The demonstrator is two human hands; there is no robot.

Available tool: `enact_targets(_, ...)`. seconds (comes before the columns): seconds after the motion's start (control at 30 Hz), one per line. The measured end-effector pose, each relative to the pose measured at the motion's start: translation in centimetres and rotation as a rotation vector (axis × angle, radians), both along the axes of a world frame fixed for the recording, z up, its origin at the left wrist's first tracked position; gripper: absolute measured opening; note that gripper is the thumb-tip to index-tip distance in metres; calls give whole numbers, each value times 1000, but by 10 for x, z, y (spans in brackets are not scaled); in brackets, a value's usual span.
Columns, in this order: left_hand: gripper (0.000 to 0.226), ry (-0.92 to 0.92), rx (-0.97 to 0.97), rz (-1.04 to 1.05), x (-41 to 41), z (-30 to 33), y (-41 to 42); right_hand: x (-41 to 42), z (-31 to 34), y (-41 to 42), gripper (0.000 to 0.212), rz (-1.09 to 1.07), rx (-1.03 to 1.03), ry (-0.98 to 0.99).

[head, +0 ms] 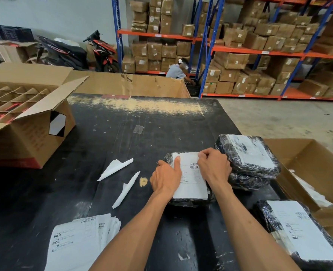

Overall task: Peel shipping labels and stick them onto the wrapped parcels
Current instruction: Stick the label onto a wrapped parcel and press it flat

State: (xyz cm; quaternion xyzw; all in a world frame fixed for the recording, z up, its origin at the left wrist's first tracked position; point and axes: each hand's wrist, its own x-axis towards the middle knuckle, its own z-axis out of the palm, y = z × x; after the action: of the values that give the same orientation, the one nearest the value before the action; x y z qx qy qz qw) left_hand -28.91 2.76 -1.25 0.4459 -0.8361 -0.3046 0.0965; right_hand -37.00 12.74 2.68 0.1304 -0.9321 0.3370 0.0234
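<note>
Black plastic wraps the parcel (189, 201) lying on the dark table (122, 137), a white shipping label (191, 180) spread over its top. The left hand (166, 178) lies on the label's left edge, thumb stretched flat along it, its grip open. The right hand (213, 166) pinches the label's far right corner between curled fingers. Just right of it sits a stack of labelled parcels (247, 159), and another labelled parcel (300, 231) lies nearer. Two peeled backing strips (120, 178) lie to the left, near a pile of unused label sheets (79, 239). An open cardboard box (314, 169) stands at the right.
</note>
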Motion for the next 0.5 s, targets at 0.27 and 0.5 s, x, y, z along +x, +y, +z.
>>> enact_targets(0.27,82,12,78,48,1,0,-1,-13,-25,7,80,50,-211,-264)
enact_targets(0.5,93,-2,230,44,2,2,-9,-25,-35,-6,54,30,-90,-278)
